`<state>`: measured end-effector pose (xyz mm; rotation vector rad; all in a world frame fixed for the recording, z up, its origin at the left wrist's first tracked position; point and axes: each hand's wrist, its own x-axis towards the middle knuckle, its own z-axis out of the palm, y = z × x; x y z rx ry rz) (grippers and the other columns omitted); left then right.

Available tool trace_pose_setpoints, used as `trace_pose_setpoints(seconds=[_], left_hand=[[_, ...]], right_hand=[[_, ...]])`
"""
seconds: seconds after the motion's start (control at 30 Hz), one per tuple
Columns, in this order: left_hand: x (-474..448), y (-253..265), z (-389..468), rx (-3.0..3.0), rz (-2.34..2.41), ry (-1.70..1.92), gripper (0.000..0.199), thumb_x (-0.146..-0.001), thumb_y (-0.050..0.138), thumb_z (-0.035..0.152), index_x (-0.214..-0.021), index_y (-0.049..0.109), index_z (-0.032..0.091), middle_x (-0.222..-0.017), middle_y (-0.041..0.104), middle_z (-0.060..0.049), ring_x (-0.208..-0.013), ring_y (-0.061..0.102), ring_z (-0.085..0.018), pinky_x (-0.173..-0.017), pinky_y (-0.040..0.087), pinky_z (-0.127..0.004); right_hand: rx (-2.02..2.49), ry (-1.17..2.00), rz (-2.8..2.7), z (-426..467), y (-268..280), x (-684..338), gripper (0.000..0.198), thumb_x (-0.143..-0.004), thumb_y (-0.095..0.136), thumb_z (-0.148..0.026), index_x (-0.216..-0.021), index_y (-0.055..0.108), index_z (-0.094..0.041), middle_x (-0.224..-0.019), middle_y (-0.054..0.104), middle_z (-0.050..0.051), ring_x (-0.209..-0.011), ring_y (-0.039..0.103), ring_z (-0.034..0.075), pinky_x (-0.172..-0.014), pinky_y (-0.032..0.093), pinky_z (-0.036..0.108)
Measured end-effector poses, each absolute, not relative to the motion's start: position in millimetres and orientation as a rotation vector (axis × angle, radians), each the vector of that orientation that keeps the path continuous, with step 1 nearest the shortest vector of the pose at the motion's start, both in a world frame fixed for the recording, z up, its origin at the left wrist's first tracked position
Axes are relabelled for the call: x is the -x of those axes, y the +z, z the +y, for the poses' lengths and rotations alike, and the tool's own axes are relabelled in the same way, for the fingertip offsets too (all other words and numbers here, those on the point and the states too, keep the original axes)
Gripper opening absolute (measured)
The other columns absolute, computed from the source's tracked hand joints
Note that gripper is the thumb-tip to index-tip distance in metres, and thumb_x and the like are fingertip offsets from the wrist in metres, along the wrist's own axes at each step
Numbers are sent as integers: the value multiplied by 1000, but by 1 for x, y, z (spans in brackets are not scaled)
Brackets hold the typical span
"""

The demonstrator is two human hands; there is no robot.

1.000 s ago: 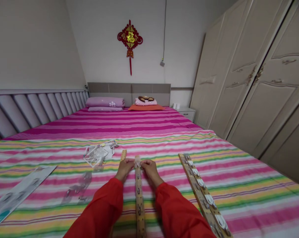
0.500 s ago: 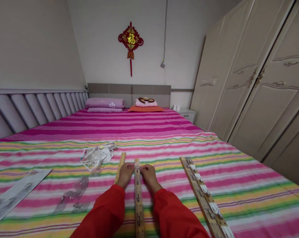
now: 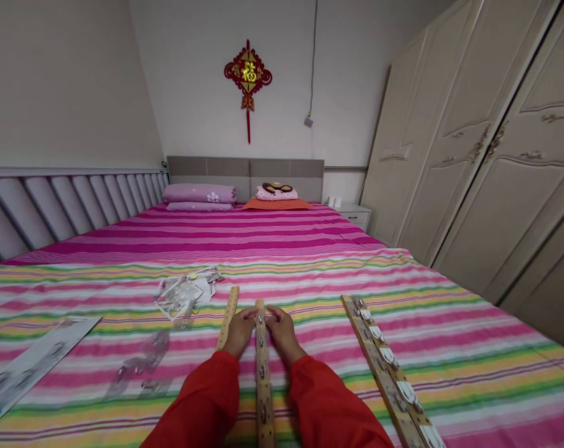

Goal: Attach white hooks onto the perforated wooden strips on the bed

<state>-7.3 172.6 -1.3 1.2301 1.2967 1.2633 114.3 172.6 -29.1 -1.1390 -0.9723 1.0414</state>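
Note:
A narrow wooden strip with holes and several small shiny metal pieces along it runs away from me between my forearms. My left hand has its fingertips closed against the left side near the far end. From the other side, my right hand presses its fingers to the same end, close to the farthest metal piece. Just left of my left hand lies another holed wooden strip, partly covered by it. The exact finger contact is too small to make out.
On the right lie two joined or adjacent wooden strips with metal pieces and white round parts. A pile of clear packaging, small plastic bags and a long packaged sheet lie left on the striped bedcover.
My fingers have shifted slightly, now closer in on the strip's sides. A clear film-like patch at its far end no longer shows. The view has moved a little.

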Motion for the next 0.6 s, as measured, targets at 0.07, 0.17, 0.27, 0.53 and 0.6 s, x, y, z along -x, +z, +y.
trace_pose_setpoints(seconds=[0.07, 0.17, 0.27, 0.53, 0.6], left_hand=[[8, 0, 171, -1243, 1293, 1237, 23, -57, 66, 15, -79, 73, 13, -78, 74, -7, -83, 67, -24, -83, 50, -35], [9, -2, 172, -1257, 1297, 1212, 23, -58, 67, 16, -80, 74, 14, -82, 74, -7, -91, 67, -26, -90, 48, -37], [10, -3, 173, -1279, 1299, 1177, 24, -60, 66, 16, -82, 74, 15, -85, 75, -7, -97, 65, -26, -94, 46, -39], [7, -1, 173, -1259, 1358, 1145, 31, -60, 67, 16, -90, 73, 14, -90, 74, -7, -98, 64, -24, -91, 47, -34], [8, -3, 173, -1222, 1422, 1156, 42, -57, 69, 17, -99, 70, 12, -89, 74, -8, -95, 65, -24, -86, 48, -32]], right_hand=[[1077, 1059, -1043, 170, -26, -116, 30, -59, 61, -19, -85, 73, -20, -69, 70, -1, -67, 62, 20, -69, 49, 32], [1038, 1055, -1171, 166, -22, -118, 24, -64, 60, -21, -82, 76, -23, -81, 74, 2, -83, 65, 24, -82, 48, 37], [1104, 1003, -1276, 165, -19, -119, 22, -67, 60, -22, -80, 77, -24, -82, 75, 2, -85, 65, 26, -85, 47, 39], [1108, 1133, -1174, 170, -20, -119, 19, -62, 62, -18, -75, 76, -25, -76, 75, -1, -86, 66, 24, -87, 47, 37], [1117, 1145, -1125, 170, -23, -119, 22, -61, 63, -19, -79, 76, -23, -78, 75, -1, -85, 66, 23, -84, 48, 35]])
